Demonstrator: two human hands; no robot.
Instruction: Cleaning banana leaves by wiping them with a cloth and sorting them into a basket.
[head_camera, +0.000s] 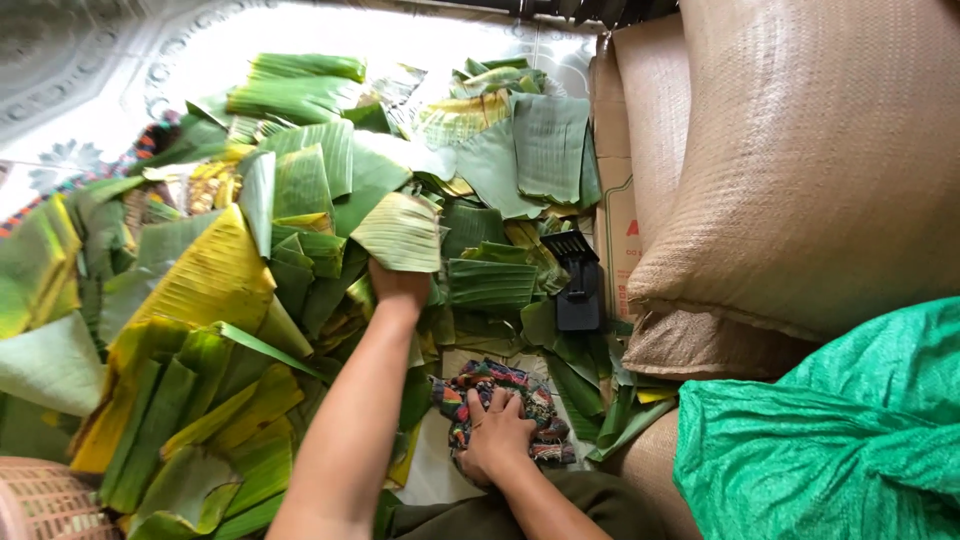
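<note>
A heap of cut banana leaves (300, 190), green and yellowing, covers the floor in front of me. My left hand (398, 285) reaches into the middle of the heap and grips the lower edge of one pale green leaf piece (402, 230). My right hand (495, 435) lies close to my lap, its fingers curled down on a crumpled multicoloured cloth (540, 405). The left hand's fingers are mostly hidden under the leaf.
Tan woven sacks (800, 150) are stacked at the right beside a cardboard box (615, 200). A green woven sack (830, 430) sits at the lower right. A black plastic tool (578, 285) lies among the leaves. A woven basket (40, 500) is at the bottom left. Patterned floor tiles (80, 60) show at the top.
</note>
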